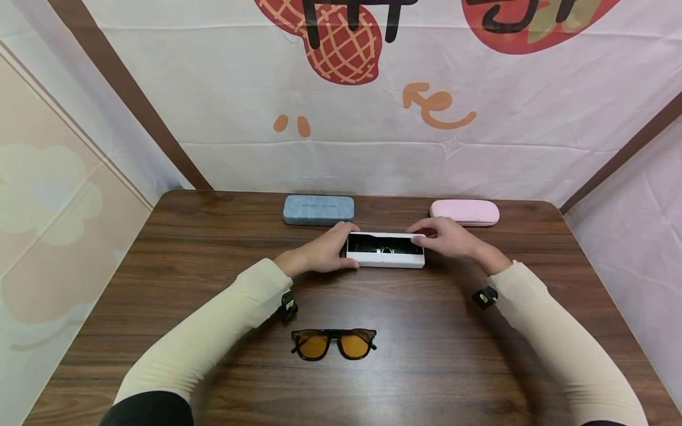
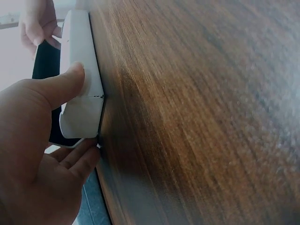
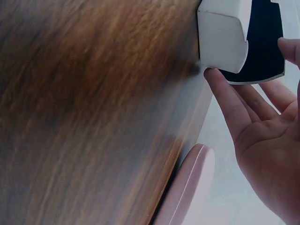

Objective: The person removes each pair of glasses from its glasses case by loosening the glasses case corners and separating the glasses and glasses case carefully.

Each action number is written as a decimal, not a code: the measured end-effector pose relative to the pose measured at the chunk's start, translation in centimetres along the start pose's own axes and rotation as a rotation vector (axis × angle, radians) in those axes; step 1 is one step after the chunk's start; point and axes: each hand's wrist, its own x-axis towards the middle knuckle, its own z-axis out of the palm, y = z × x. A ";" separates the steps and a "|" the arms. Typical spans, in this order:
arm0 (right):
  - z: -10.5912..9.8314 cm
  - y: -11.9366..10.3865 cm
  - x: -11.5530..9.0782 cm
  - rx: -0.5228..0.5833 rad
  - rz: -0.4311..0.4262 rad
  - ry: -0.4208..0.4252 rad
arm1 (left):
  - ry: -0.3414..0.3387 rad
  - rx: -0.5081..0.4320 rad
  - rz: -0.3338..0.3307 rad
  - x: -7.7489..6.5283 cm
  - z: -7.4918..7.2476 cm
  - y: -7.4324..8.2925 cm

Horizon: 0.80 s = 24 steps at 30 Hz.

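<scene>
A white glasses case (image 1: 385, 260) stands raised open near the middle of the table, its dark lining showing. Inside it a small part of a pair of glasses (image 1: 385, 251) catches the light; the rest is hidden by the front wall. My left hand (image 1: 325, 248) grips the case's left end, thumb on the front face and fingers behind. At the right end, my right hand (image 1: 444, 236) pinches the lid (image 3: 265, 42), with the thumb on the dark inner side and the fingers behind. Sunglasses (image 1: 334, 344) with amber lenses lie nearer me, temples folded back.
Behind the white case, a blue glasses case (image 1: 318, 210) lies closed at the table's back edge. A closed pink glasses case (image 1: 465, 212) lies to its right, just behind my right hand. A printed cloth (image 1: 240, 89) hangs behind the wooden table (image 1: 415, 367).
</scene>
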 end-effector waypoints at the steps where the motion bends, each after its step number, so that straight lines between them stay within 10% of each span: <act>1: 0.0 0.0 0.0 0.002 0.003 0.007 | 0.000 -0.002 0.001 0.0 0.0 -0.1; 24: 0.7 0.4 0.6 -0.057 0.043 0.178 | -0.015 -0.001 -0.034 -0.4 0.1 0.4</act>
